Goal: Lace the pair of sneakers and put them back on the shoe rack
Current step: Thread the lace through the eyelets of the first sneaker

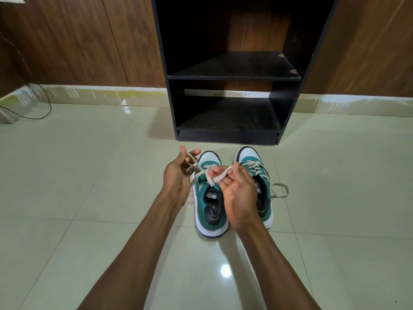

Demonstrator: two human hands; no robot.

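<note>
Two teal and white sneakers stand side by side on the tiled floor, toes toward the rack. Over the left sneaker (pixel 210 211) both my hands work its beige lace (pixel 202 172). My left hand (pixel 178 175) pinches one end of it between thumb and fingers. My right hand (pixel 237 191) holds the other end, looped over its fingers. The right sneaker (pixel 257 166) has lace crossed through its eyelets, and a loose lace end (pixel 280 190) trails on the floor to its right. The black shoe rack (pixel 232 77) stands just behind, both shelves bare.
Wooden wall panels run behind the rack, with a pale skirting at floor level. A thin dark cable (pixel 42 108) loops on the floor at the far left by a grey block. Glossy tiles surround the sneakers.
</note>
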